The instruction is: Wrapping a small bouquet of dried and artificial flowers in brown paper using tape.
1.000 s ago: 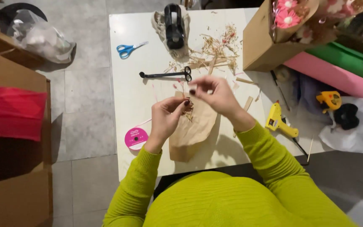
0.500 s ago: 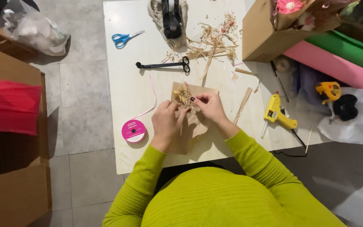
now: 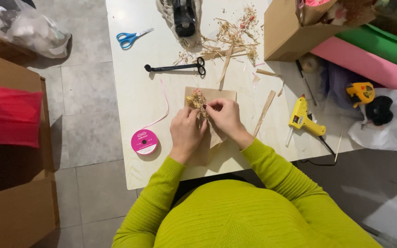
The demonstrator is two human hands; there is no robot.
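Both hands have come down closer to the brown paper sheet [image 3: 212, 96] on the white table [image 3: 134, 69]. The left hand [image 3: 187, 131] presses on the paper. The right hand [image 3: 226, 117] fingers now pinch the dried flower bunch [image 3: 197, 98] lying on the paper's top left corner. The wrapping looks just begun.

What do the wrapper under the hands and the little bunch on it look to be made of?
The wrapper looks like brown kraft paper: matt, flat tan, with crisp folded edges. The bunch, pinched by the left hand and right hand, seems to be dried flowers and straw: pale yellow, wispy, brittle-looking, though fine detail is hard to tell.
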